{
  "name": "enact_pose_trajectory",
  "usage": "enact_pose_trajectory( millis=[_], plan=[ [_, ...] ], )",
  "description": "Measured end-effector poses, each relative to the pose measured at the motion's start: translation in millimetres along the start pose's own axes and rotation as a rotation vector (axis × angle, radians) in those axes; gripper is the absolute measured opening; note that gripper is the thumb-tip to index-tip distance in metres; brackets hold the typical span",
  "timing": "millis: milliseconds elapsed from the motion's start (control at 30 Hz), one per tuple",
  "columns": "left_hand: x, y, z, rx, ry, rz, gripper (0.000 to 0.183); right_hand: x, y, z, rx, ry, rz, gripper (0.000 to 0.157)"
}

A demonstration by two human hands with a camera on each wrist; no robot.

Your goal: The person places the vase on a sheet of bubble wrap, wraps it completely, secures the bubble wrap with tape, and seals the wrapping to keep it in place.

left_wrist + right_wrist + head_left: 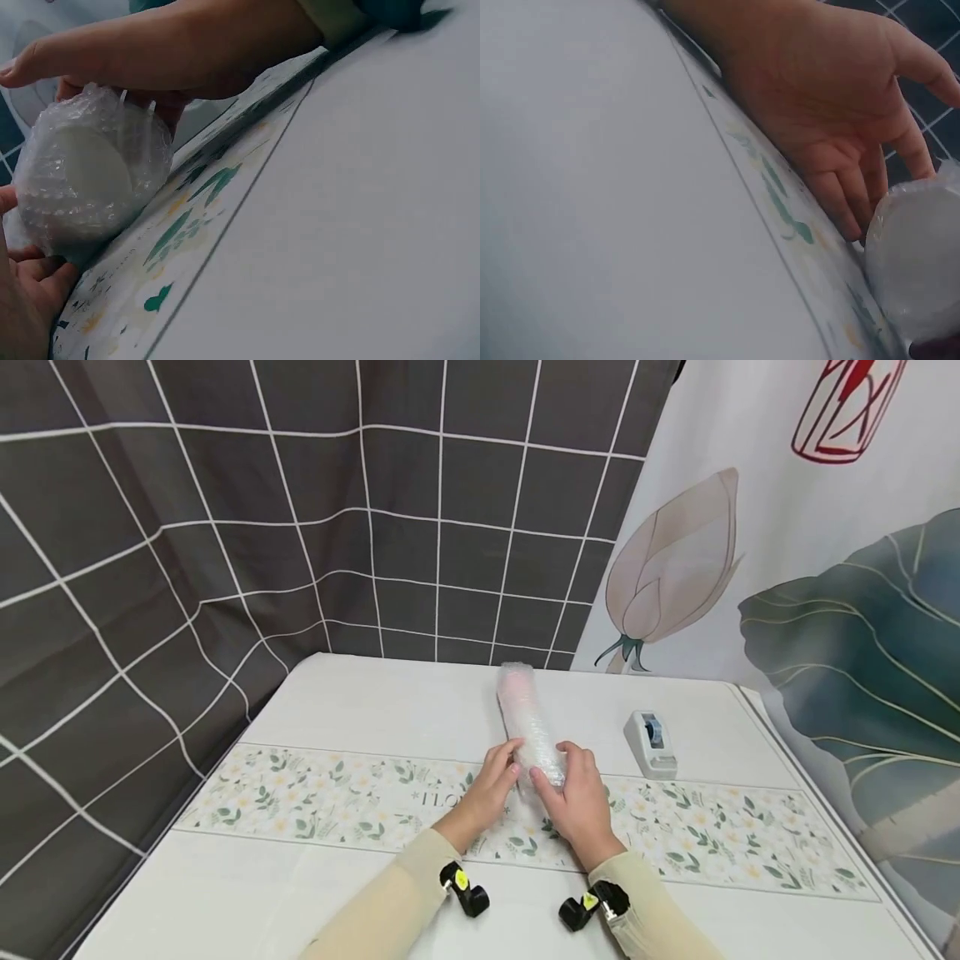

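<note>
A long, roughly cylindrical bundle in clear bubble wrap (521, 706) lies on the table, pinkish toward its far end. Its round, pale near end shows in the left wrist view. My right hand (581, 802) holds this near end, thumb on top and fingers along the right side. From the left, the extended fingers of my left hand (487, 789) touch the wrap low on its side. In the right wrist view, the left palm (817, 97) faces the bundle (919, 255) with the thumb raised away. What lies inside the wrap is hidden.
A white tape dispenser (651, 745) with a blue roll stands right of the bundle. Across the white table (390, 702) runs a floral printed band (315, 793). Behind it hang a dark grid curtain (480, 552) and a pale flower-print curtain (682, 560).
</note>
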State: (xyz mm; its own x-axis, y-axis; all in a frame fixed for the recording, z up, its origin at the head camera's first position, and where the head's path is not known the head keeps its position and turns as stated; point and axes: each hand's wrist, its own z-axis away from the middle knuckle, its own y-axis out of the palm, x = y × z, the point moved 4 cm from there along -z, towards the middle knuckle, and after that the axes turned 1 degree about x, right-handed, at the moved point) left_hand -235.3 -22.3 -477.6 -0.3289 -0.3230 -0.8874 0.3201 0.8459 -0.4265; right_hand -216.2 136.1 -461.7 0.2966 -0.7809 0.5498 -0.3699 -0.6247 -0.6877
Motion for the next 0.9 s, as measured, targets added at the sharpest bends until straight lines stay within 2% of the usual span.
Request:
enact_pose_trajectory(
  millis=[167,300,533,900],
  plan=[
    [3.9,0.2,-6.8,0.024,-0.036,0.041,0.058,-3,4.5,4,-0.005,-0.033,-0.030,0.063],
    [6.6,0.9,-15.3,0.015,-0.044,-0.015,0.059,-7,7.7,2,0.016,-0.042,-0.032,0.069],
    [11.3,0.4,-30.1,0.015,-0.042,-0.091,0.059,-16,14.1,-7,0.044,-0.011,-0.041,0.075],
    [17.0,-9.1,-49.0,0.005,-0.078,-0.110,0.060,-20,24.8,-26,0.050,0.033,-0.067,0.077]
  ],
)
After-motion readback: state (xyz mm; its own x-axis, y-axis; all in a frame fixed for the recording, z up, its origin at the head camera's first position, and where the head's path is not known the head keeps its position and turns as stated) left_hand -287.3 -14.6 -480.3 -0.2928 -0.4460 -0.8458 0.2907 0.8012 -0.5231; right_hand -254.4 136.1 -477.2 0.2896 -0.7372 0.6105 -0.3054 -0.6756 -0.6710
